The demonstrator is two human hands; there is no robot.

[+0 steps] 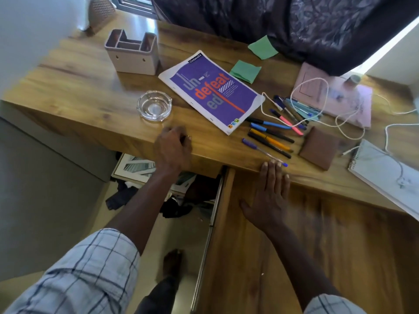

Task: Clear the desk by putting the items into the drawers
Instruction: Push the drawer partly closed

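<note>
A person in plaid sleeves (90, 268) is leaning over a wooden table (79, 87) strewn with stationery. The right hand (269, 196) is lying flat, fingers straight and together, on the wooden drawer front (260, 257) just under the table edge, its fingertips reaching the edge beside a purple pen (260, 150). A metal rail (214, 211) is running down the front's left side. The left hand (173, 147) is resting on the table's near edge with fingers bent; blur is making it impossible to tell whether it is holding anything. Beyond the purple pen, a scatter of pens (272, 132) is lying loose next to a brown wallet (319, 148), with a spiral pad (385, 175) at the right. A glass ashtray (154, 105) is sitting just past the left hand, beside a purple magazine (212, 90). A white cable (326, 96) is looping over a pink book (340, 96). Farther back, green sticky notes (245, 71) and a desk organizer (132, 53) are standing apart.
</note>
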